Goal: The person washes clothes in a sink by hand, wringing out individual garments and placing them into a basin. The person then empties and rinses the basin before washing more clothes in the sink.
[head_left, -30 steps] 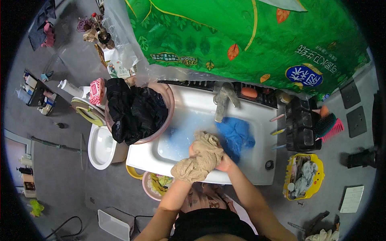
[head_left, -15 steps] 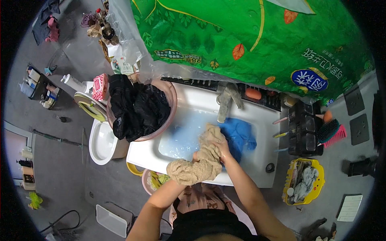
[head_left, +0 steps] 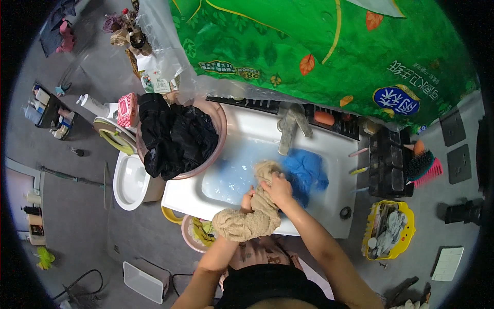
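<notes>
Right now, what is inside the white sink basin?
The white sink basin holds pale blue soapy water and a blue cloth, partly submerged. One end of the beige cloth dips in. The basin bottom and drain are hidden by water and cloth.

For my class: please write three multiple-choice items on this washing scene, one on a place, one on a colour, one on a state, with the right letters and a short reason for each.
1. Where is the pink basin of dark clothes?
A. at the sink's left end
B. on the floor
C. on the toilet

2. What colour is the cloth lying in the sink?
A. red
B. blue
C. white

3. How is the beige garment held?
A. by one hand
B. by both hands
C. by no hand

Key: 1 A, it rests on the sink's left end. 2 B, it lies blue beside the tap. 3 B, the left hand and right hand both grip it.
</notes>
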`<state>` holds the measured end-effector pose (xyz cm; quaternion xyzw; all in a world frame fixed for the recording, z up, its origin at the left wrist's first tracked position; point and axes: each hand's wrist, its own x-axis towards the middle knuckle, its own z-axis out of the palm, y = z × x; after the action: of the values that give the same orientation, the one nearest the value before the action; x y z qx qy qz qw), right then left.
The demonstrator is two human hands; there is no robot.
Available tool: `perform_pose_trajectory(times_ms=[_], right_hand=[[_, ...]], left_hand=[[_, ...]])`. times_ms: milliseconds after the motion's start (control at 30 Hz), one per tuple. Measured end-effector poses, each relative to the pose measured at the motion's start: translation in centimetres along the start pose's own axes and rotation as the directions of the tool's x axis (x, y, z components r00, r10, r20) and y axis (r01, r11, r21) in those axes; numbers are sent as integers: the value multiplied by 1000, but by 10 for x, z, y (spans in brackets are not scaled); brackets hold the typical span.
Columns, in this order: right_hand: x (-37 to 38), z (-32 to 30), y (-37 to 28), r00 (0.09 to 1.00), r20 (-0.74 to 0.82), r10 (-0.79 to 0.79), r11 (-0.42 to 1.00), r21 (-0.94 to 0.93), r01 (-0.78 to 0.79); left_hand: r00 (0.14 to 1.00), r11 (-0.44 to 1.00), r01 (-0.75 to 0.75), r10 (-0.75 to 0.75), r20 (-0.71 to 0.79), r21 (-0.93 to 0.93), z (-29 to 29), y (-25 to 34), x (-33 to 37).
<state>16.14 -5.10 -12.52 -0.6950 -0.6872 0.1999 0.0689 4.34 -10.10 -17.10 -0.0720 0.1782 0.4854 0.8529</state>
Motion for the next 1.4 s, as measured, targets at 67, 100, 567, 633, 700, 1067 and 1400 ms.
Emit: perform_pose_trajectory(times_ms=[67,100,567,633,700,1067,1400], right_hand=[[0,-1,-5,998,53,23,1000,-4,-23],[0,-1,-7,994,104,44,999,-8,-43],[10,38,40,684,728,42,-41,685,-727],[16,49,49,599,772,-211,-287,537,-793],[10,42,17,518,810,-273,-358,414,-837],[-5,32,41,933,351,81,245,900,-360],[-19,37,38,978,190,-91,417,899,-136]], left_hand=[[1000,1000,-18,18,-4,-18,-1,3,4],[1000,1000,-20,20,-6,-23,-2,5,5],[1000,993,27,-26,11,-116,-45,6,13],[1000,986,-23,23,2,165,-2,11,-5],[999,962,-33,38,-10,271,2,17,-22],[943,762,-41,243,-227,646,-31,8,19],[881,525,-471,235,411,709,-40,8,26]])
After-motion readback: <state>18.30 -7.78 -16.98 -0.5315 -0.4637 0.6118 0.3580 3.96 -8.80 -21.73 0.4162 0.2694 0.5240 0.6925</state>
